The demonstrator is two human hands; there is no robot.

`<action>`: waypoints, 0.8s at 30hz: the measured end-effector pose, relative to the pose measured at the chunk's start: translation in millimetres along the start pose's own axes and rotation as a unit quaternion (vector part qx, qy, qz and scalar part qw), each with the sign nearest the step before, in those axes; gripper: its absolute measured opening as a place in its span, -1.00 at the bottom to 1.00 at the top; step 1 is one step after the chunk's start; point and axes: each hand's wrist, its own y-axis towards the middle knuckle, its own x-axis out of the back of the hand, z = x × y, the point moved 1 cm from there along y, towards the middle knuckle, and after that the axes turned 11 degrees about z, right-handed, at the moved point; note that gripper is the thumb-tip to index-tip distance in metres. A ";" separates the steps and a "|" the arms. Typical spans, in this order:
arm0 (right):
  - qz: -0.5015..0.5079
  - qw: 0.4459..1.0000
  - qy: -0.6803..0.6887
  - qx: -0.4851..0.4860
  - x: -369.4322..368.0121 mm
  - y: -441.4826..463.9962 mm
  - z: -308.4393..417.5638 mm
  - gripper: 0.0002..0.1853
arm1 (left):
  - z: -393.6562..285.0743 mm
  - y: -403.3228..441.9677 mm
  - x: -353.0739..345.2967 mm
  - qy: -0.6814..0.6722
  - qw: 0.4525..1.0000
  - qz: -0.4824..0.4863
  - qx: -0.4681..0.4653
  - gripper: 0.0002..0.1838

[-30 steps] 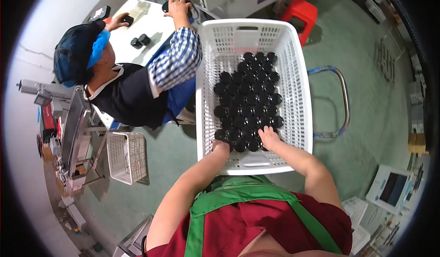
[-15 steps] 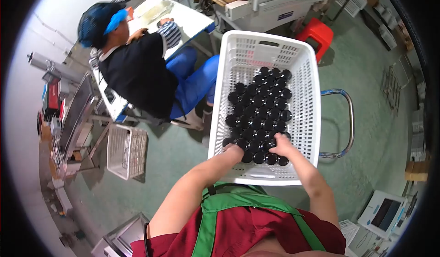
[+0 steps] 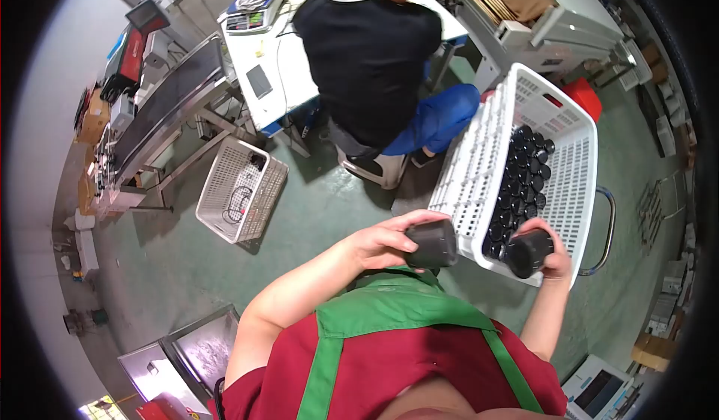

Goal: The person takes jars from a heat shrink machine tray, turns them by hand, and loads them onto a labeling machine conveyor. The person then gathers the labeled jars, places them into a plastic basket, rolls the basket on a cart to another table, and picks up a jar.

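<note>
In my left hand is a black cylindrical jar, lying sideways just outside the near left edge of the white plastic basket. My right hand grips another black jar, tilted over the basket's near end. Fingers wrap round each one. Several more black jars are packed close together inside the basket, their round shiny tops up. The lettering or labels on them, if any, cannot be made out.
A person in a black top sits at a white table with a scale. Left of them stand a conveyor and a second white basket. A metal handle juts out right of the jar basket. A metal surface lies lower left.
Both hands have come up from among the jars, each with a jar in it. My view has turned left, so the basket now appears further right. The seated person now shows from behind.
</note>
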 end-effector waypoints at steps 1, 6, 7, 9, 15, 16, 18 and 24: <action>0.022 0.999 -0.038 -0.008 -19.3 22.0 -12.1 -0.11 | -9.1 -26.2 1.1 -0.036 0.999 0.003 -0.032 -0.16; 0.073 0.993 -0.020 -0.088 -124.0 128.3 -32.7 -0.18 | -67.8 -131.2 25.5 0.015 0.980 -0.154 -0.126 -0.37; 0.079 0.992 -0.014 -0.096 -140.3 148.2 -34.0 -0.21 | -85.9 -146.5 31.1 0.033 0.973 -0.189 -0.125 -0.39; 0.086 0.990 -0.085 -0.069 -166.7 188.2 -36.5 -0.27 | -126.4 -165.9 39.8 0.095 0.943 -0.283 -0.146 -0.44; 0.139 0.984 -0.109 0.032 -213.0 320.1 -61.8 -0.38 | -259.9 -196.1 79.7 0.178 0.882 -0.386 -0.204 -0.58; 0.116 0.984 -0.131 0.026 -223.8 341.6 -58.7 -0.36 | -280.2 -194.4 76.2 0.201 0.864 -0.412 -0.209 -0.57; 0.048 0.989 -0.135 0.046 -241.5 387.0 -59.7 -0.39 | -318.5 -187.4 83.3 0.231 0.827 -0.458 -0.232 -0.51; -0.163 0.984 0.014 0.075 -239.3 535.4 -60.2 -0.33 | -435.2 -156.4 139.9 0.318 0.774 -0.522 -0.164 -0.36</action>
